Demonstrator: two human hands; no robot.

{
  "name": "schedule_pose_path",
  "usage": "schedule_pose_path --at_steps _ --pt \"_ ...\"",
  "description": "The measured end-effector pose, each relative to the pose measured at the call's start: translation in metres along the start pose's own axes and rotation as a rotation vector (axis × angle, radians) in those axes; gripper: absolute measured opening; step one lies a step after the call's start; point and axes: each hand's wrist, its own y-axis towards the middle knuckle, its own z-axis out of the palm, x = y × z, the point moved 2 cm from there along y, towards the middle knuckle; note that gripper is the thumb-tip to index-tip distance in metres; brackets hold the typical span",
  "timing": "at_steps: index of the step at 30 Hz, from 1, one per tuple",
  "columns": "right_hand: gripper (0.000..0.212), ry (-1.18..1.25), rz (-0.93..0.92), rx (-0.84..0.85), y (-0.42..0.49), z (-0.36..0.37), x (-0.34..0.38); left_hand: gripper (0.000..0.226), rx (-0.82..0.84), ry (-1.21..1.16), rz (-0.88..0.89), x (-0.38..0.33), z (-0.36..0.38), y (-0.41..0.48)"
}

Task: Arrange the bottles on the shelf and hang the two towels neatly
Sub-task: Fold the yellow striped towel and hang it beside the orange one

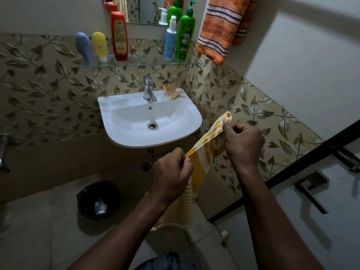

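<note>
Towel with yellow and white stripes [201,153] is in front of the sink [106,121], toward its right side, and both hands hold it. The left hand [171,172] pinches the upper edge with curled fingers. The right hand [243,145] grips the far corner, its fingers closed on the cloth. Between the hands the edge is pulled tight, and its long line slants from low near the person up toward the wall right of the sink. The rest of the cloth hangs down under the left hand.

Above the sink, on the glass shelf [148,63], stand a grey bottle [84,47], a yellow bottle [99,45], a red bottle [119,36], a white bottle [170,38] and a green bottle [185,36]. An orange towel [217,30] hangs above the sink's right side.
</note>
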Motion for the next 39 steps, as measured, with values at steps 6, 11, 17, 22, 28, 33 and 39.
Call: schedule_pose_path --at_steps 6,11,17,22,28,33,39 --pt "0.022 -0.048 -0.003 -0.045 0.004 -0.003 -0.002 0.019 -0.038 0.024 0.083 -0.007 -0.012 0.006" --pt "0.02 -0.08 -0.021 -0.046 0.006 -0.006 -0.003 0.016 -0.005 0.052 0.192 -0.014 -0.018 0.004" --pt "0.024 -0.115 -0.049 -0.041 0.011 -0.004 -0.011 0.024 0.037 0.025 0.207 -0.017 -0.02 0.01" --pt "0.017 -0.048 -0.12 0.104 -0.004 0.005 -0.011 0.036 0.156 0.044 0.158 -0.026 -0.021 0.022" --pt "0.021 0.05 -0.164 0.246 -0.027 0.01 -0.027 0.036 0.288 -0.03 0.165 -0.032 -0.026 0.025" --pt "0.024 0.138 -0.285 0.357 -0.04 0.005 -0.037 0.036 0.306 0.014 0.161 -0.025 -0.031 0.031" --pt "0.042 0.099 -0.482 0.711 -0.04 0.015 -0.033 0.033 0.451 0.165 0.259 -0.026 -0.027 0.033"
